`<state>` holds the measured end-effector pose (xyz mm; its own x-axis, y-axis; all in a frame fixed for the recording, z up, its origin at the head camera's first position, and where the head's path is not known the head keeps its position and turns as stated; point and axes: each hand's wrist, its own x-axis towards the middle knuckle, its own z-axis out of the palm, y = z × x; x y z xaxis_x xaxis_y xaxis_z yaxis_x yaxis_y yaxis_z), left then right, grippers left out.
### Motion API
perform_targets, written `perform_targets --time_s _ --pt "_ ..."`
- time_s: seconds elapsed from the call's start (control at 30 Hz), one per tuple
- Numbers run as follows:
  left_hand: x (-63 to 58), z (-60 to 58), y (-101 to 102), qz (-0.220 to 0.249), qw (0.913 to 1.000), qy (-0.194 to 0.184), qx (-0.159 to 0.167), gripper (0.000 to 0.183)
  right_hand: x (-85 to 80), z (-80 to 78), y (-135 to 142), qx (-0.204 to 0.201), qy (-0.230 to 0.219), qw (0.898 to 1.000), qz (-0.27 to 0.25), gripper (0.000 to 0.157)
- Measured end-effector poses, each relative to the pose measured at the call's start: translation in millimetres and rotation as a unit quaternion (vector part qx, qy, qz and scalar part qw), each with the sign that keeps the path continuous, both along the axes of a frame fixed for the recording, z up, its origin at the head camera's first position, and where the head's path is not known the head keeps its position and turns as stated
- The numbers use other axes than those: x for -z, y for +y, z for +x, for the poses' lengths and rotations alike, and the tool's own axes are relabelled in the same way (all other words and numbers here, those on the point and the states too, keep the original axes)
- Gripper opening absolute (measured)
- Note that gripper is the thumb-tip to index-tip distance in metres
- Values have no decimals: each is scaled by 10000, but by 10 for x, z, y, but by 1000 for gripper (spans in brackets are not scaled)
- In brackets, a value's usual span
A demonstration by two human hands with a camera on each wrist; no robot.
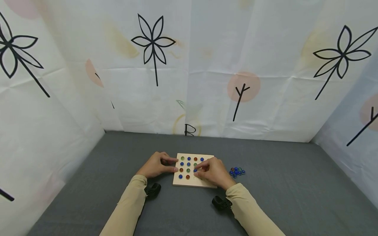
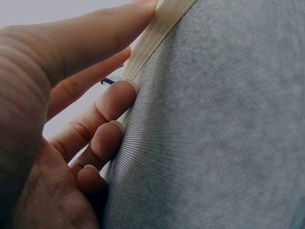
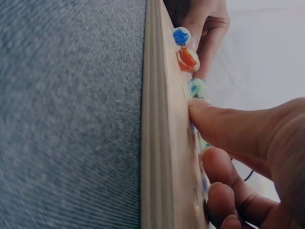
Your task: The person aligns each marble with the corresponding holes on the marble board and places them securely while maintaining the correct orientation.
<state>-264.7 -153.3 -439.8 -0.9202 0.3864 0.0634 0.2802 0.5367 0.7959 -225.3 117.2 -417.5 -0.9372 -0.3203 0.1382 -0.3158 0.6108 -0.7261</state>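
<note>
A pale wooden board with rows of dimples lies on the table, many dimples filled with blue, green and orange-brown glass marbles. My left hand rests its thumb and index fingertips, spread apart, at the board's left edge. Its other fingers bend loosely beside the board in the left wrist view. Over the board's right half, my right hand pinches a blue marble between thumb and index finger, down at the third row. In the right wrist view its thumb hides most of that marble; an orange marble sits farther along the board.
A small cluster of loose marbles, mostly blue, lies right of the board, close to the right hand. Grey cloth covers the table. White patterned fabric walls stand behind and at both sides. Each wrist carries a black device.
</note>
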Motion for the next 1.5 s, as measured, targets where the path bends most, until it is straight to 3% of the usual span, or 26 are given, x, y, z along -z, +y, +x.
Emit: perform_targets --time_s 0.57,1.2,1.5 --pt "-38 32 0 11 10000 4 82 40 -91 -2 120 -150 -210 9997 4 18" --pt "-37 39 4 34 10000 0 74 40 -263 -45 378 252 -257 9991 -212 23" --pt "-8 18 -3 33 10000 -25 66 40 -266 -5 619 449 -217 9987 -140 24"
